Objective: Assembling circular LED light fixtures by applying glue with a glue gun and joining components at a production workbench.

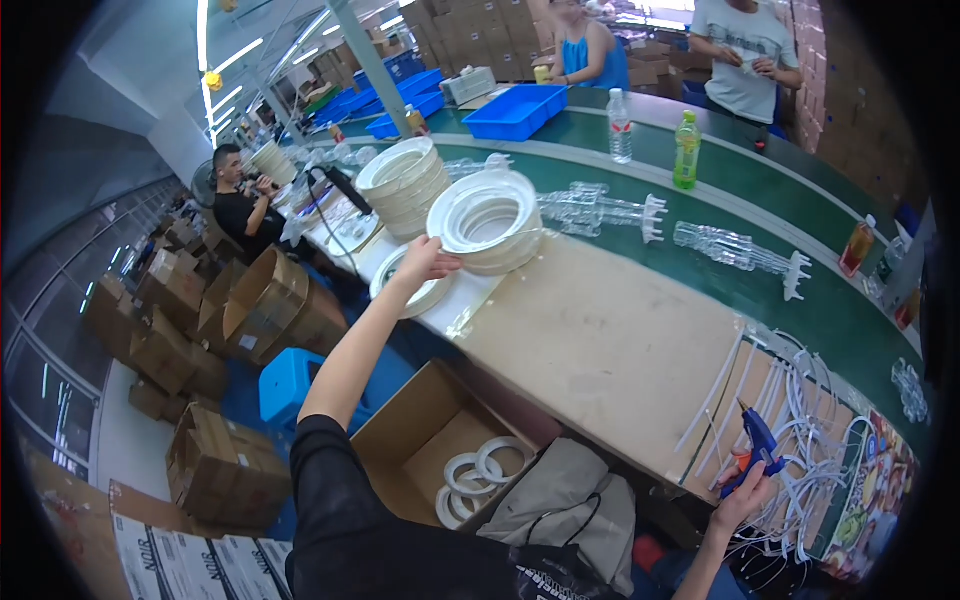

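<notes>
My left hand (430,261) reaches out to a stack of white rings (488,225) at the far left end of the board. Its fingers are closed at the near edge of that stack, pinching a ring's rim; how many rings they grip cannot be made out. In my right hand (745,497), low at the right, is a blue hot glue gun (760,440), its nozzle pointing up and away. Beside the gun lies a tangle of white cables (800,470). Another tall stack of white rings (405,190) stands behind my left hand, and a lower one (400,285) sits under my wrist.
A tan board (590,340) covers the bench before me. Beyond runs a green conveyor (640,245) carrying clear plastic parts (740,250), bottles (687,150) and a blue tray (515,112). An open carton (400,420) with several white rings stands below. Other people work across and at left.
</notes>
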Tool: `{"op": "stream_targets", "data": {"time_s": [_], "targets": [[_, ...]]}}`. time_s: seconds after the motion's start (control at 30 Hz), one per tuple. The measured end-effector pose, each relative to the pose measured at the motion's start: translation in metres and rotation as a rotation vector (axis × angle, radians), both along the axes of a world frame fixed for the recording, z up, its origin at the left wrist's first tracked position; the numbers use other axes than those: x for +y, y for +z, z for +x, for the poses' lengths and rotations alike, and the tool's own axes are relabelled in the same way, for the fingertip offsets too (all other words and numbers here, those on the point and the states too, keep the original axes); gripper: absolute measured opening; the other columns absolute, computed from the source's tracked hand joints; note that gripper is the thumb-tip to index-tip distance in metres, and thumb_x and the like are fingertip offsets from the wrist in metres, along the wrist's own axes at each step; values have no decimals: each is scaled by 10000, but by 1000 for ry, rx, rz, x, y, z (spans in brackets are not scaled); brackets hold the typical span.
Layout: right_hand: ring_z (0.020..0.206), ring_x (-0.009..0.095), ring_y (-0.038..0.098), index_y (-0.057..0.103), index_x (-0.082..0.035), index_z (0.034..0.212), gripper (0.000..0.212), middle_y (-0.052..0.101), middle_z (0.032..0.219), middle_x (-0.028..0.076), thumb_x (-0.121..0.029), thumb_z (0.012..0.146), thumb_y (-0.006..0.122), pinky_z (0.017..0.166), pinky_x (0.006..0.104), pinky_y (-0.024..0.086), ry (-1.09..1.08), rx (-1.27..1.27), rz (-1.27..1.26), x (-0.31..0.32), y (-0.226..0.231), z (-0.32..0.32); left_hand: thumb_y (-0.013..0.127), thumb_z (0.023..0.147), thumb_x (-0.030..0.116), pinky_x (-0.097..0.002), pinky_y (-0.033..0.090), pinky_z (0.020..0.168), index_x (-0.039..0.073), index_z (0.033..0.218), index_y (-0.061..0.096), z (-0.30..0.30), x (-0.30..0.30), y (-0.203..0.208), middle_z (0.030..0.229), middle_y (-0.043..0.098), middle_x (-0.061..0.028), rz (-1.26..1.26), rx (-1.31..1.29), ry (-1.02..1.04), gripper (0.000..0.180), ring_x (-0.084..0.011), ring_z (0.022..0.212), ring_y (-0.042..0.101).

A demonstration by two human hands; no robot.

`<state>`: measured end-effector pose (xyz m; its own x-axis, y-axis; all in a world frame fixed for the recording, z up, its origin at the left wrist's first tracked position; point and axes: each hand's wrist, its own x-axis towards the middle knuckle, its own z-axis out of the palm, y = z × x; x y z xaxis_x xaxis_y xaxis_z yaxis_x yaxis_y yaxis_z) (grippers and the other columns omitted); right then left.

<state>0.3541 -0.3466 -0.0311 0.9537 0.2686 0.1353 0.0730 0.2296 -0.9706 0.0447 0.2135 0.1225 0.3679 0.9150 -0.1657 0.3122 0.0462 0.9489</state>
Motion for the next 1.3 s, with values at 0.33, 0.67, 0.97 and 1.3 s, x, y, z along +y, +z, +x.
{"op": "stream_targets", "data": {"time_s": [0.33,0.67,0.97,1.3], "targets": [[486,144,522,511,-27,956,341,562,621,79,-336,1084,445,456,267,409,-77,12,-17,6,10,-6,423,1018,255,-316,561,592,40,1255,461,16,57,-26,1070,716,-225,-114,-65,9,322,-244,809,740],[496,116,535,544,13,1058,371,694,938,149,-324,1099,393,434,244,418,4,-10,-14,-1,1,-1,414,1026,233,-317,583,573,25,1245,477,27,66,-36,995,738,-203,-55,-20,96,309,-257,777,749],[539,114,547,544,8,1052,355,691,934,138,-319,1097,412,481,246,439,40,-58,-49,5,6,-3,448,1038,283,-319,588,556,48,1343,406,10,65,-32,912,733,-183,-21,-11,38,388,-230,696,728],[730,65,544,629,11,1097,289,679,907,39,-226,1076,464,655,224,407,-226,-300,-257,-5,39,-17,549,974,87,-328,460,507,5,924,669,-84,-138,-93,618,604,-86,528,253,-119,153,-139,535,594]]}}
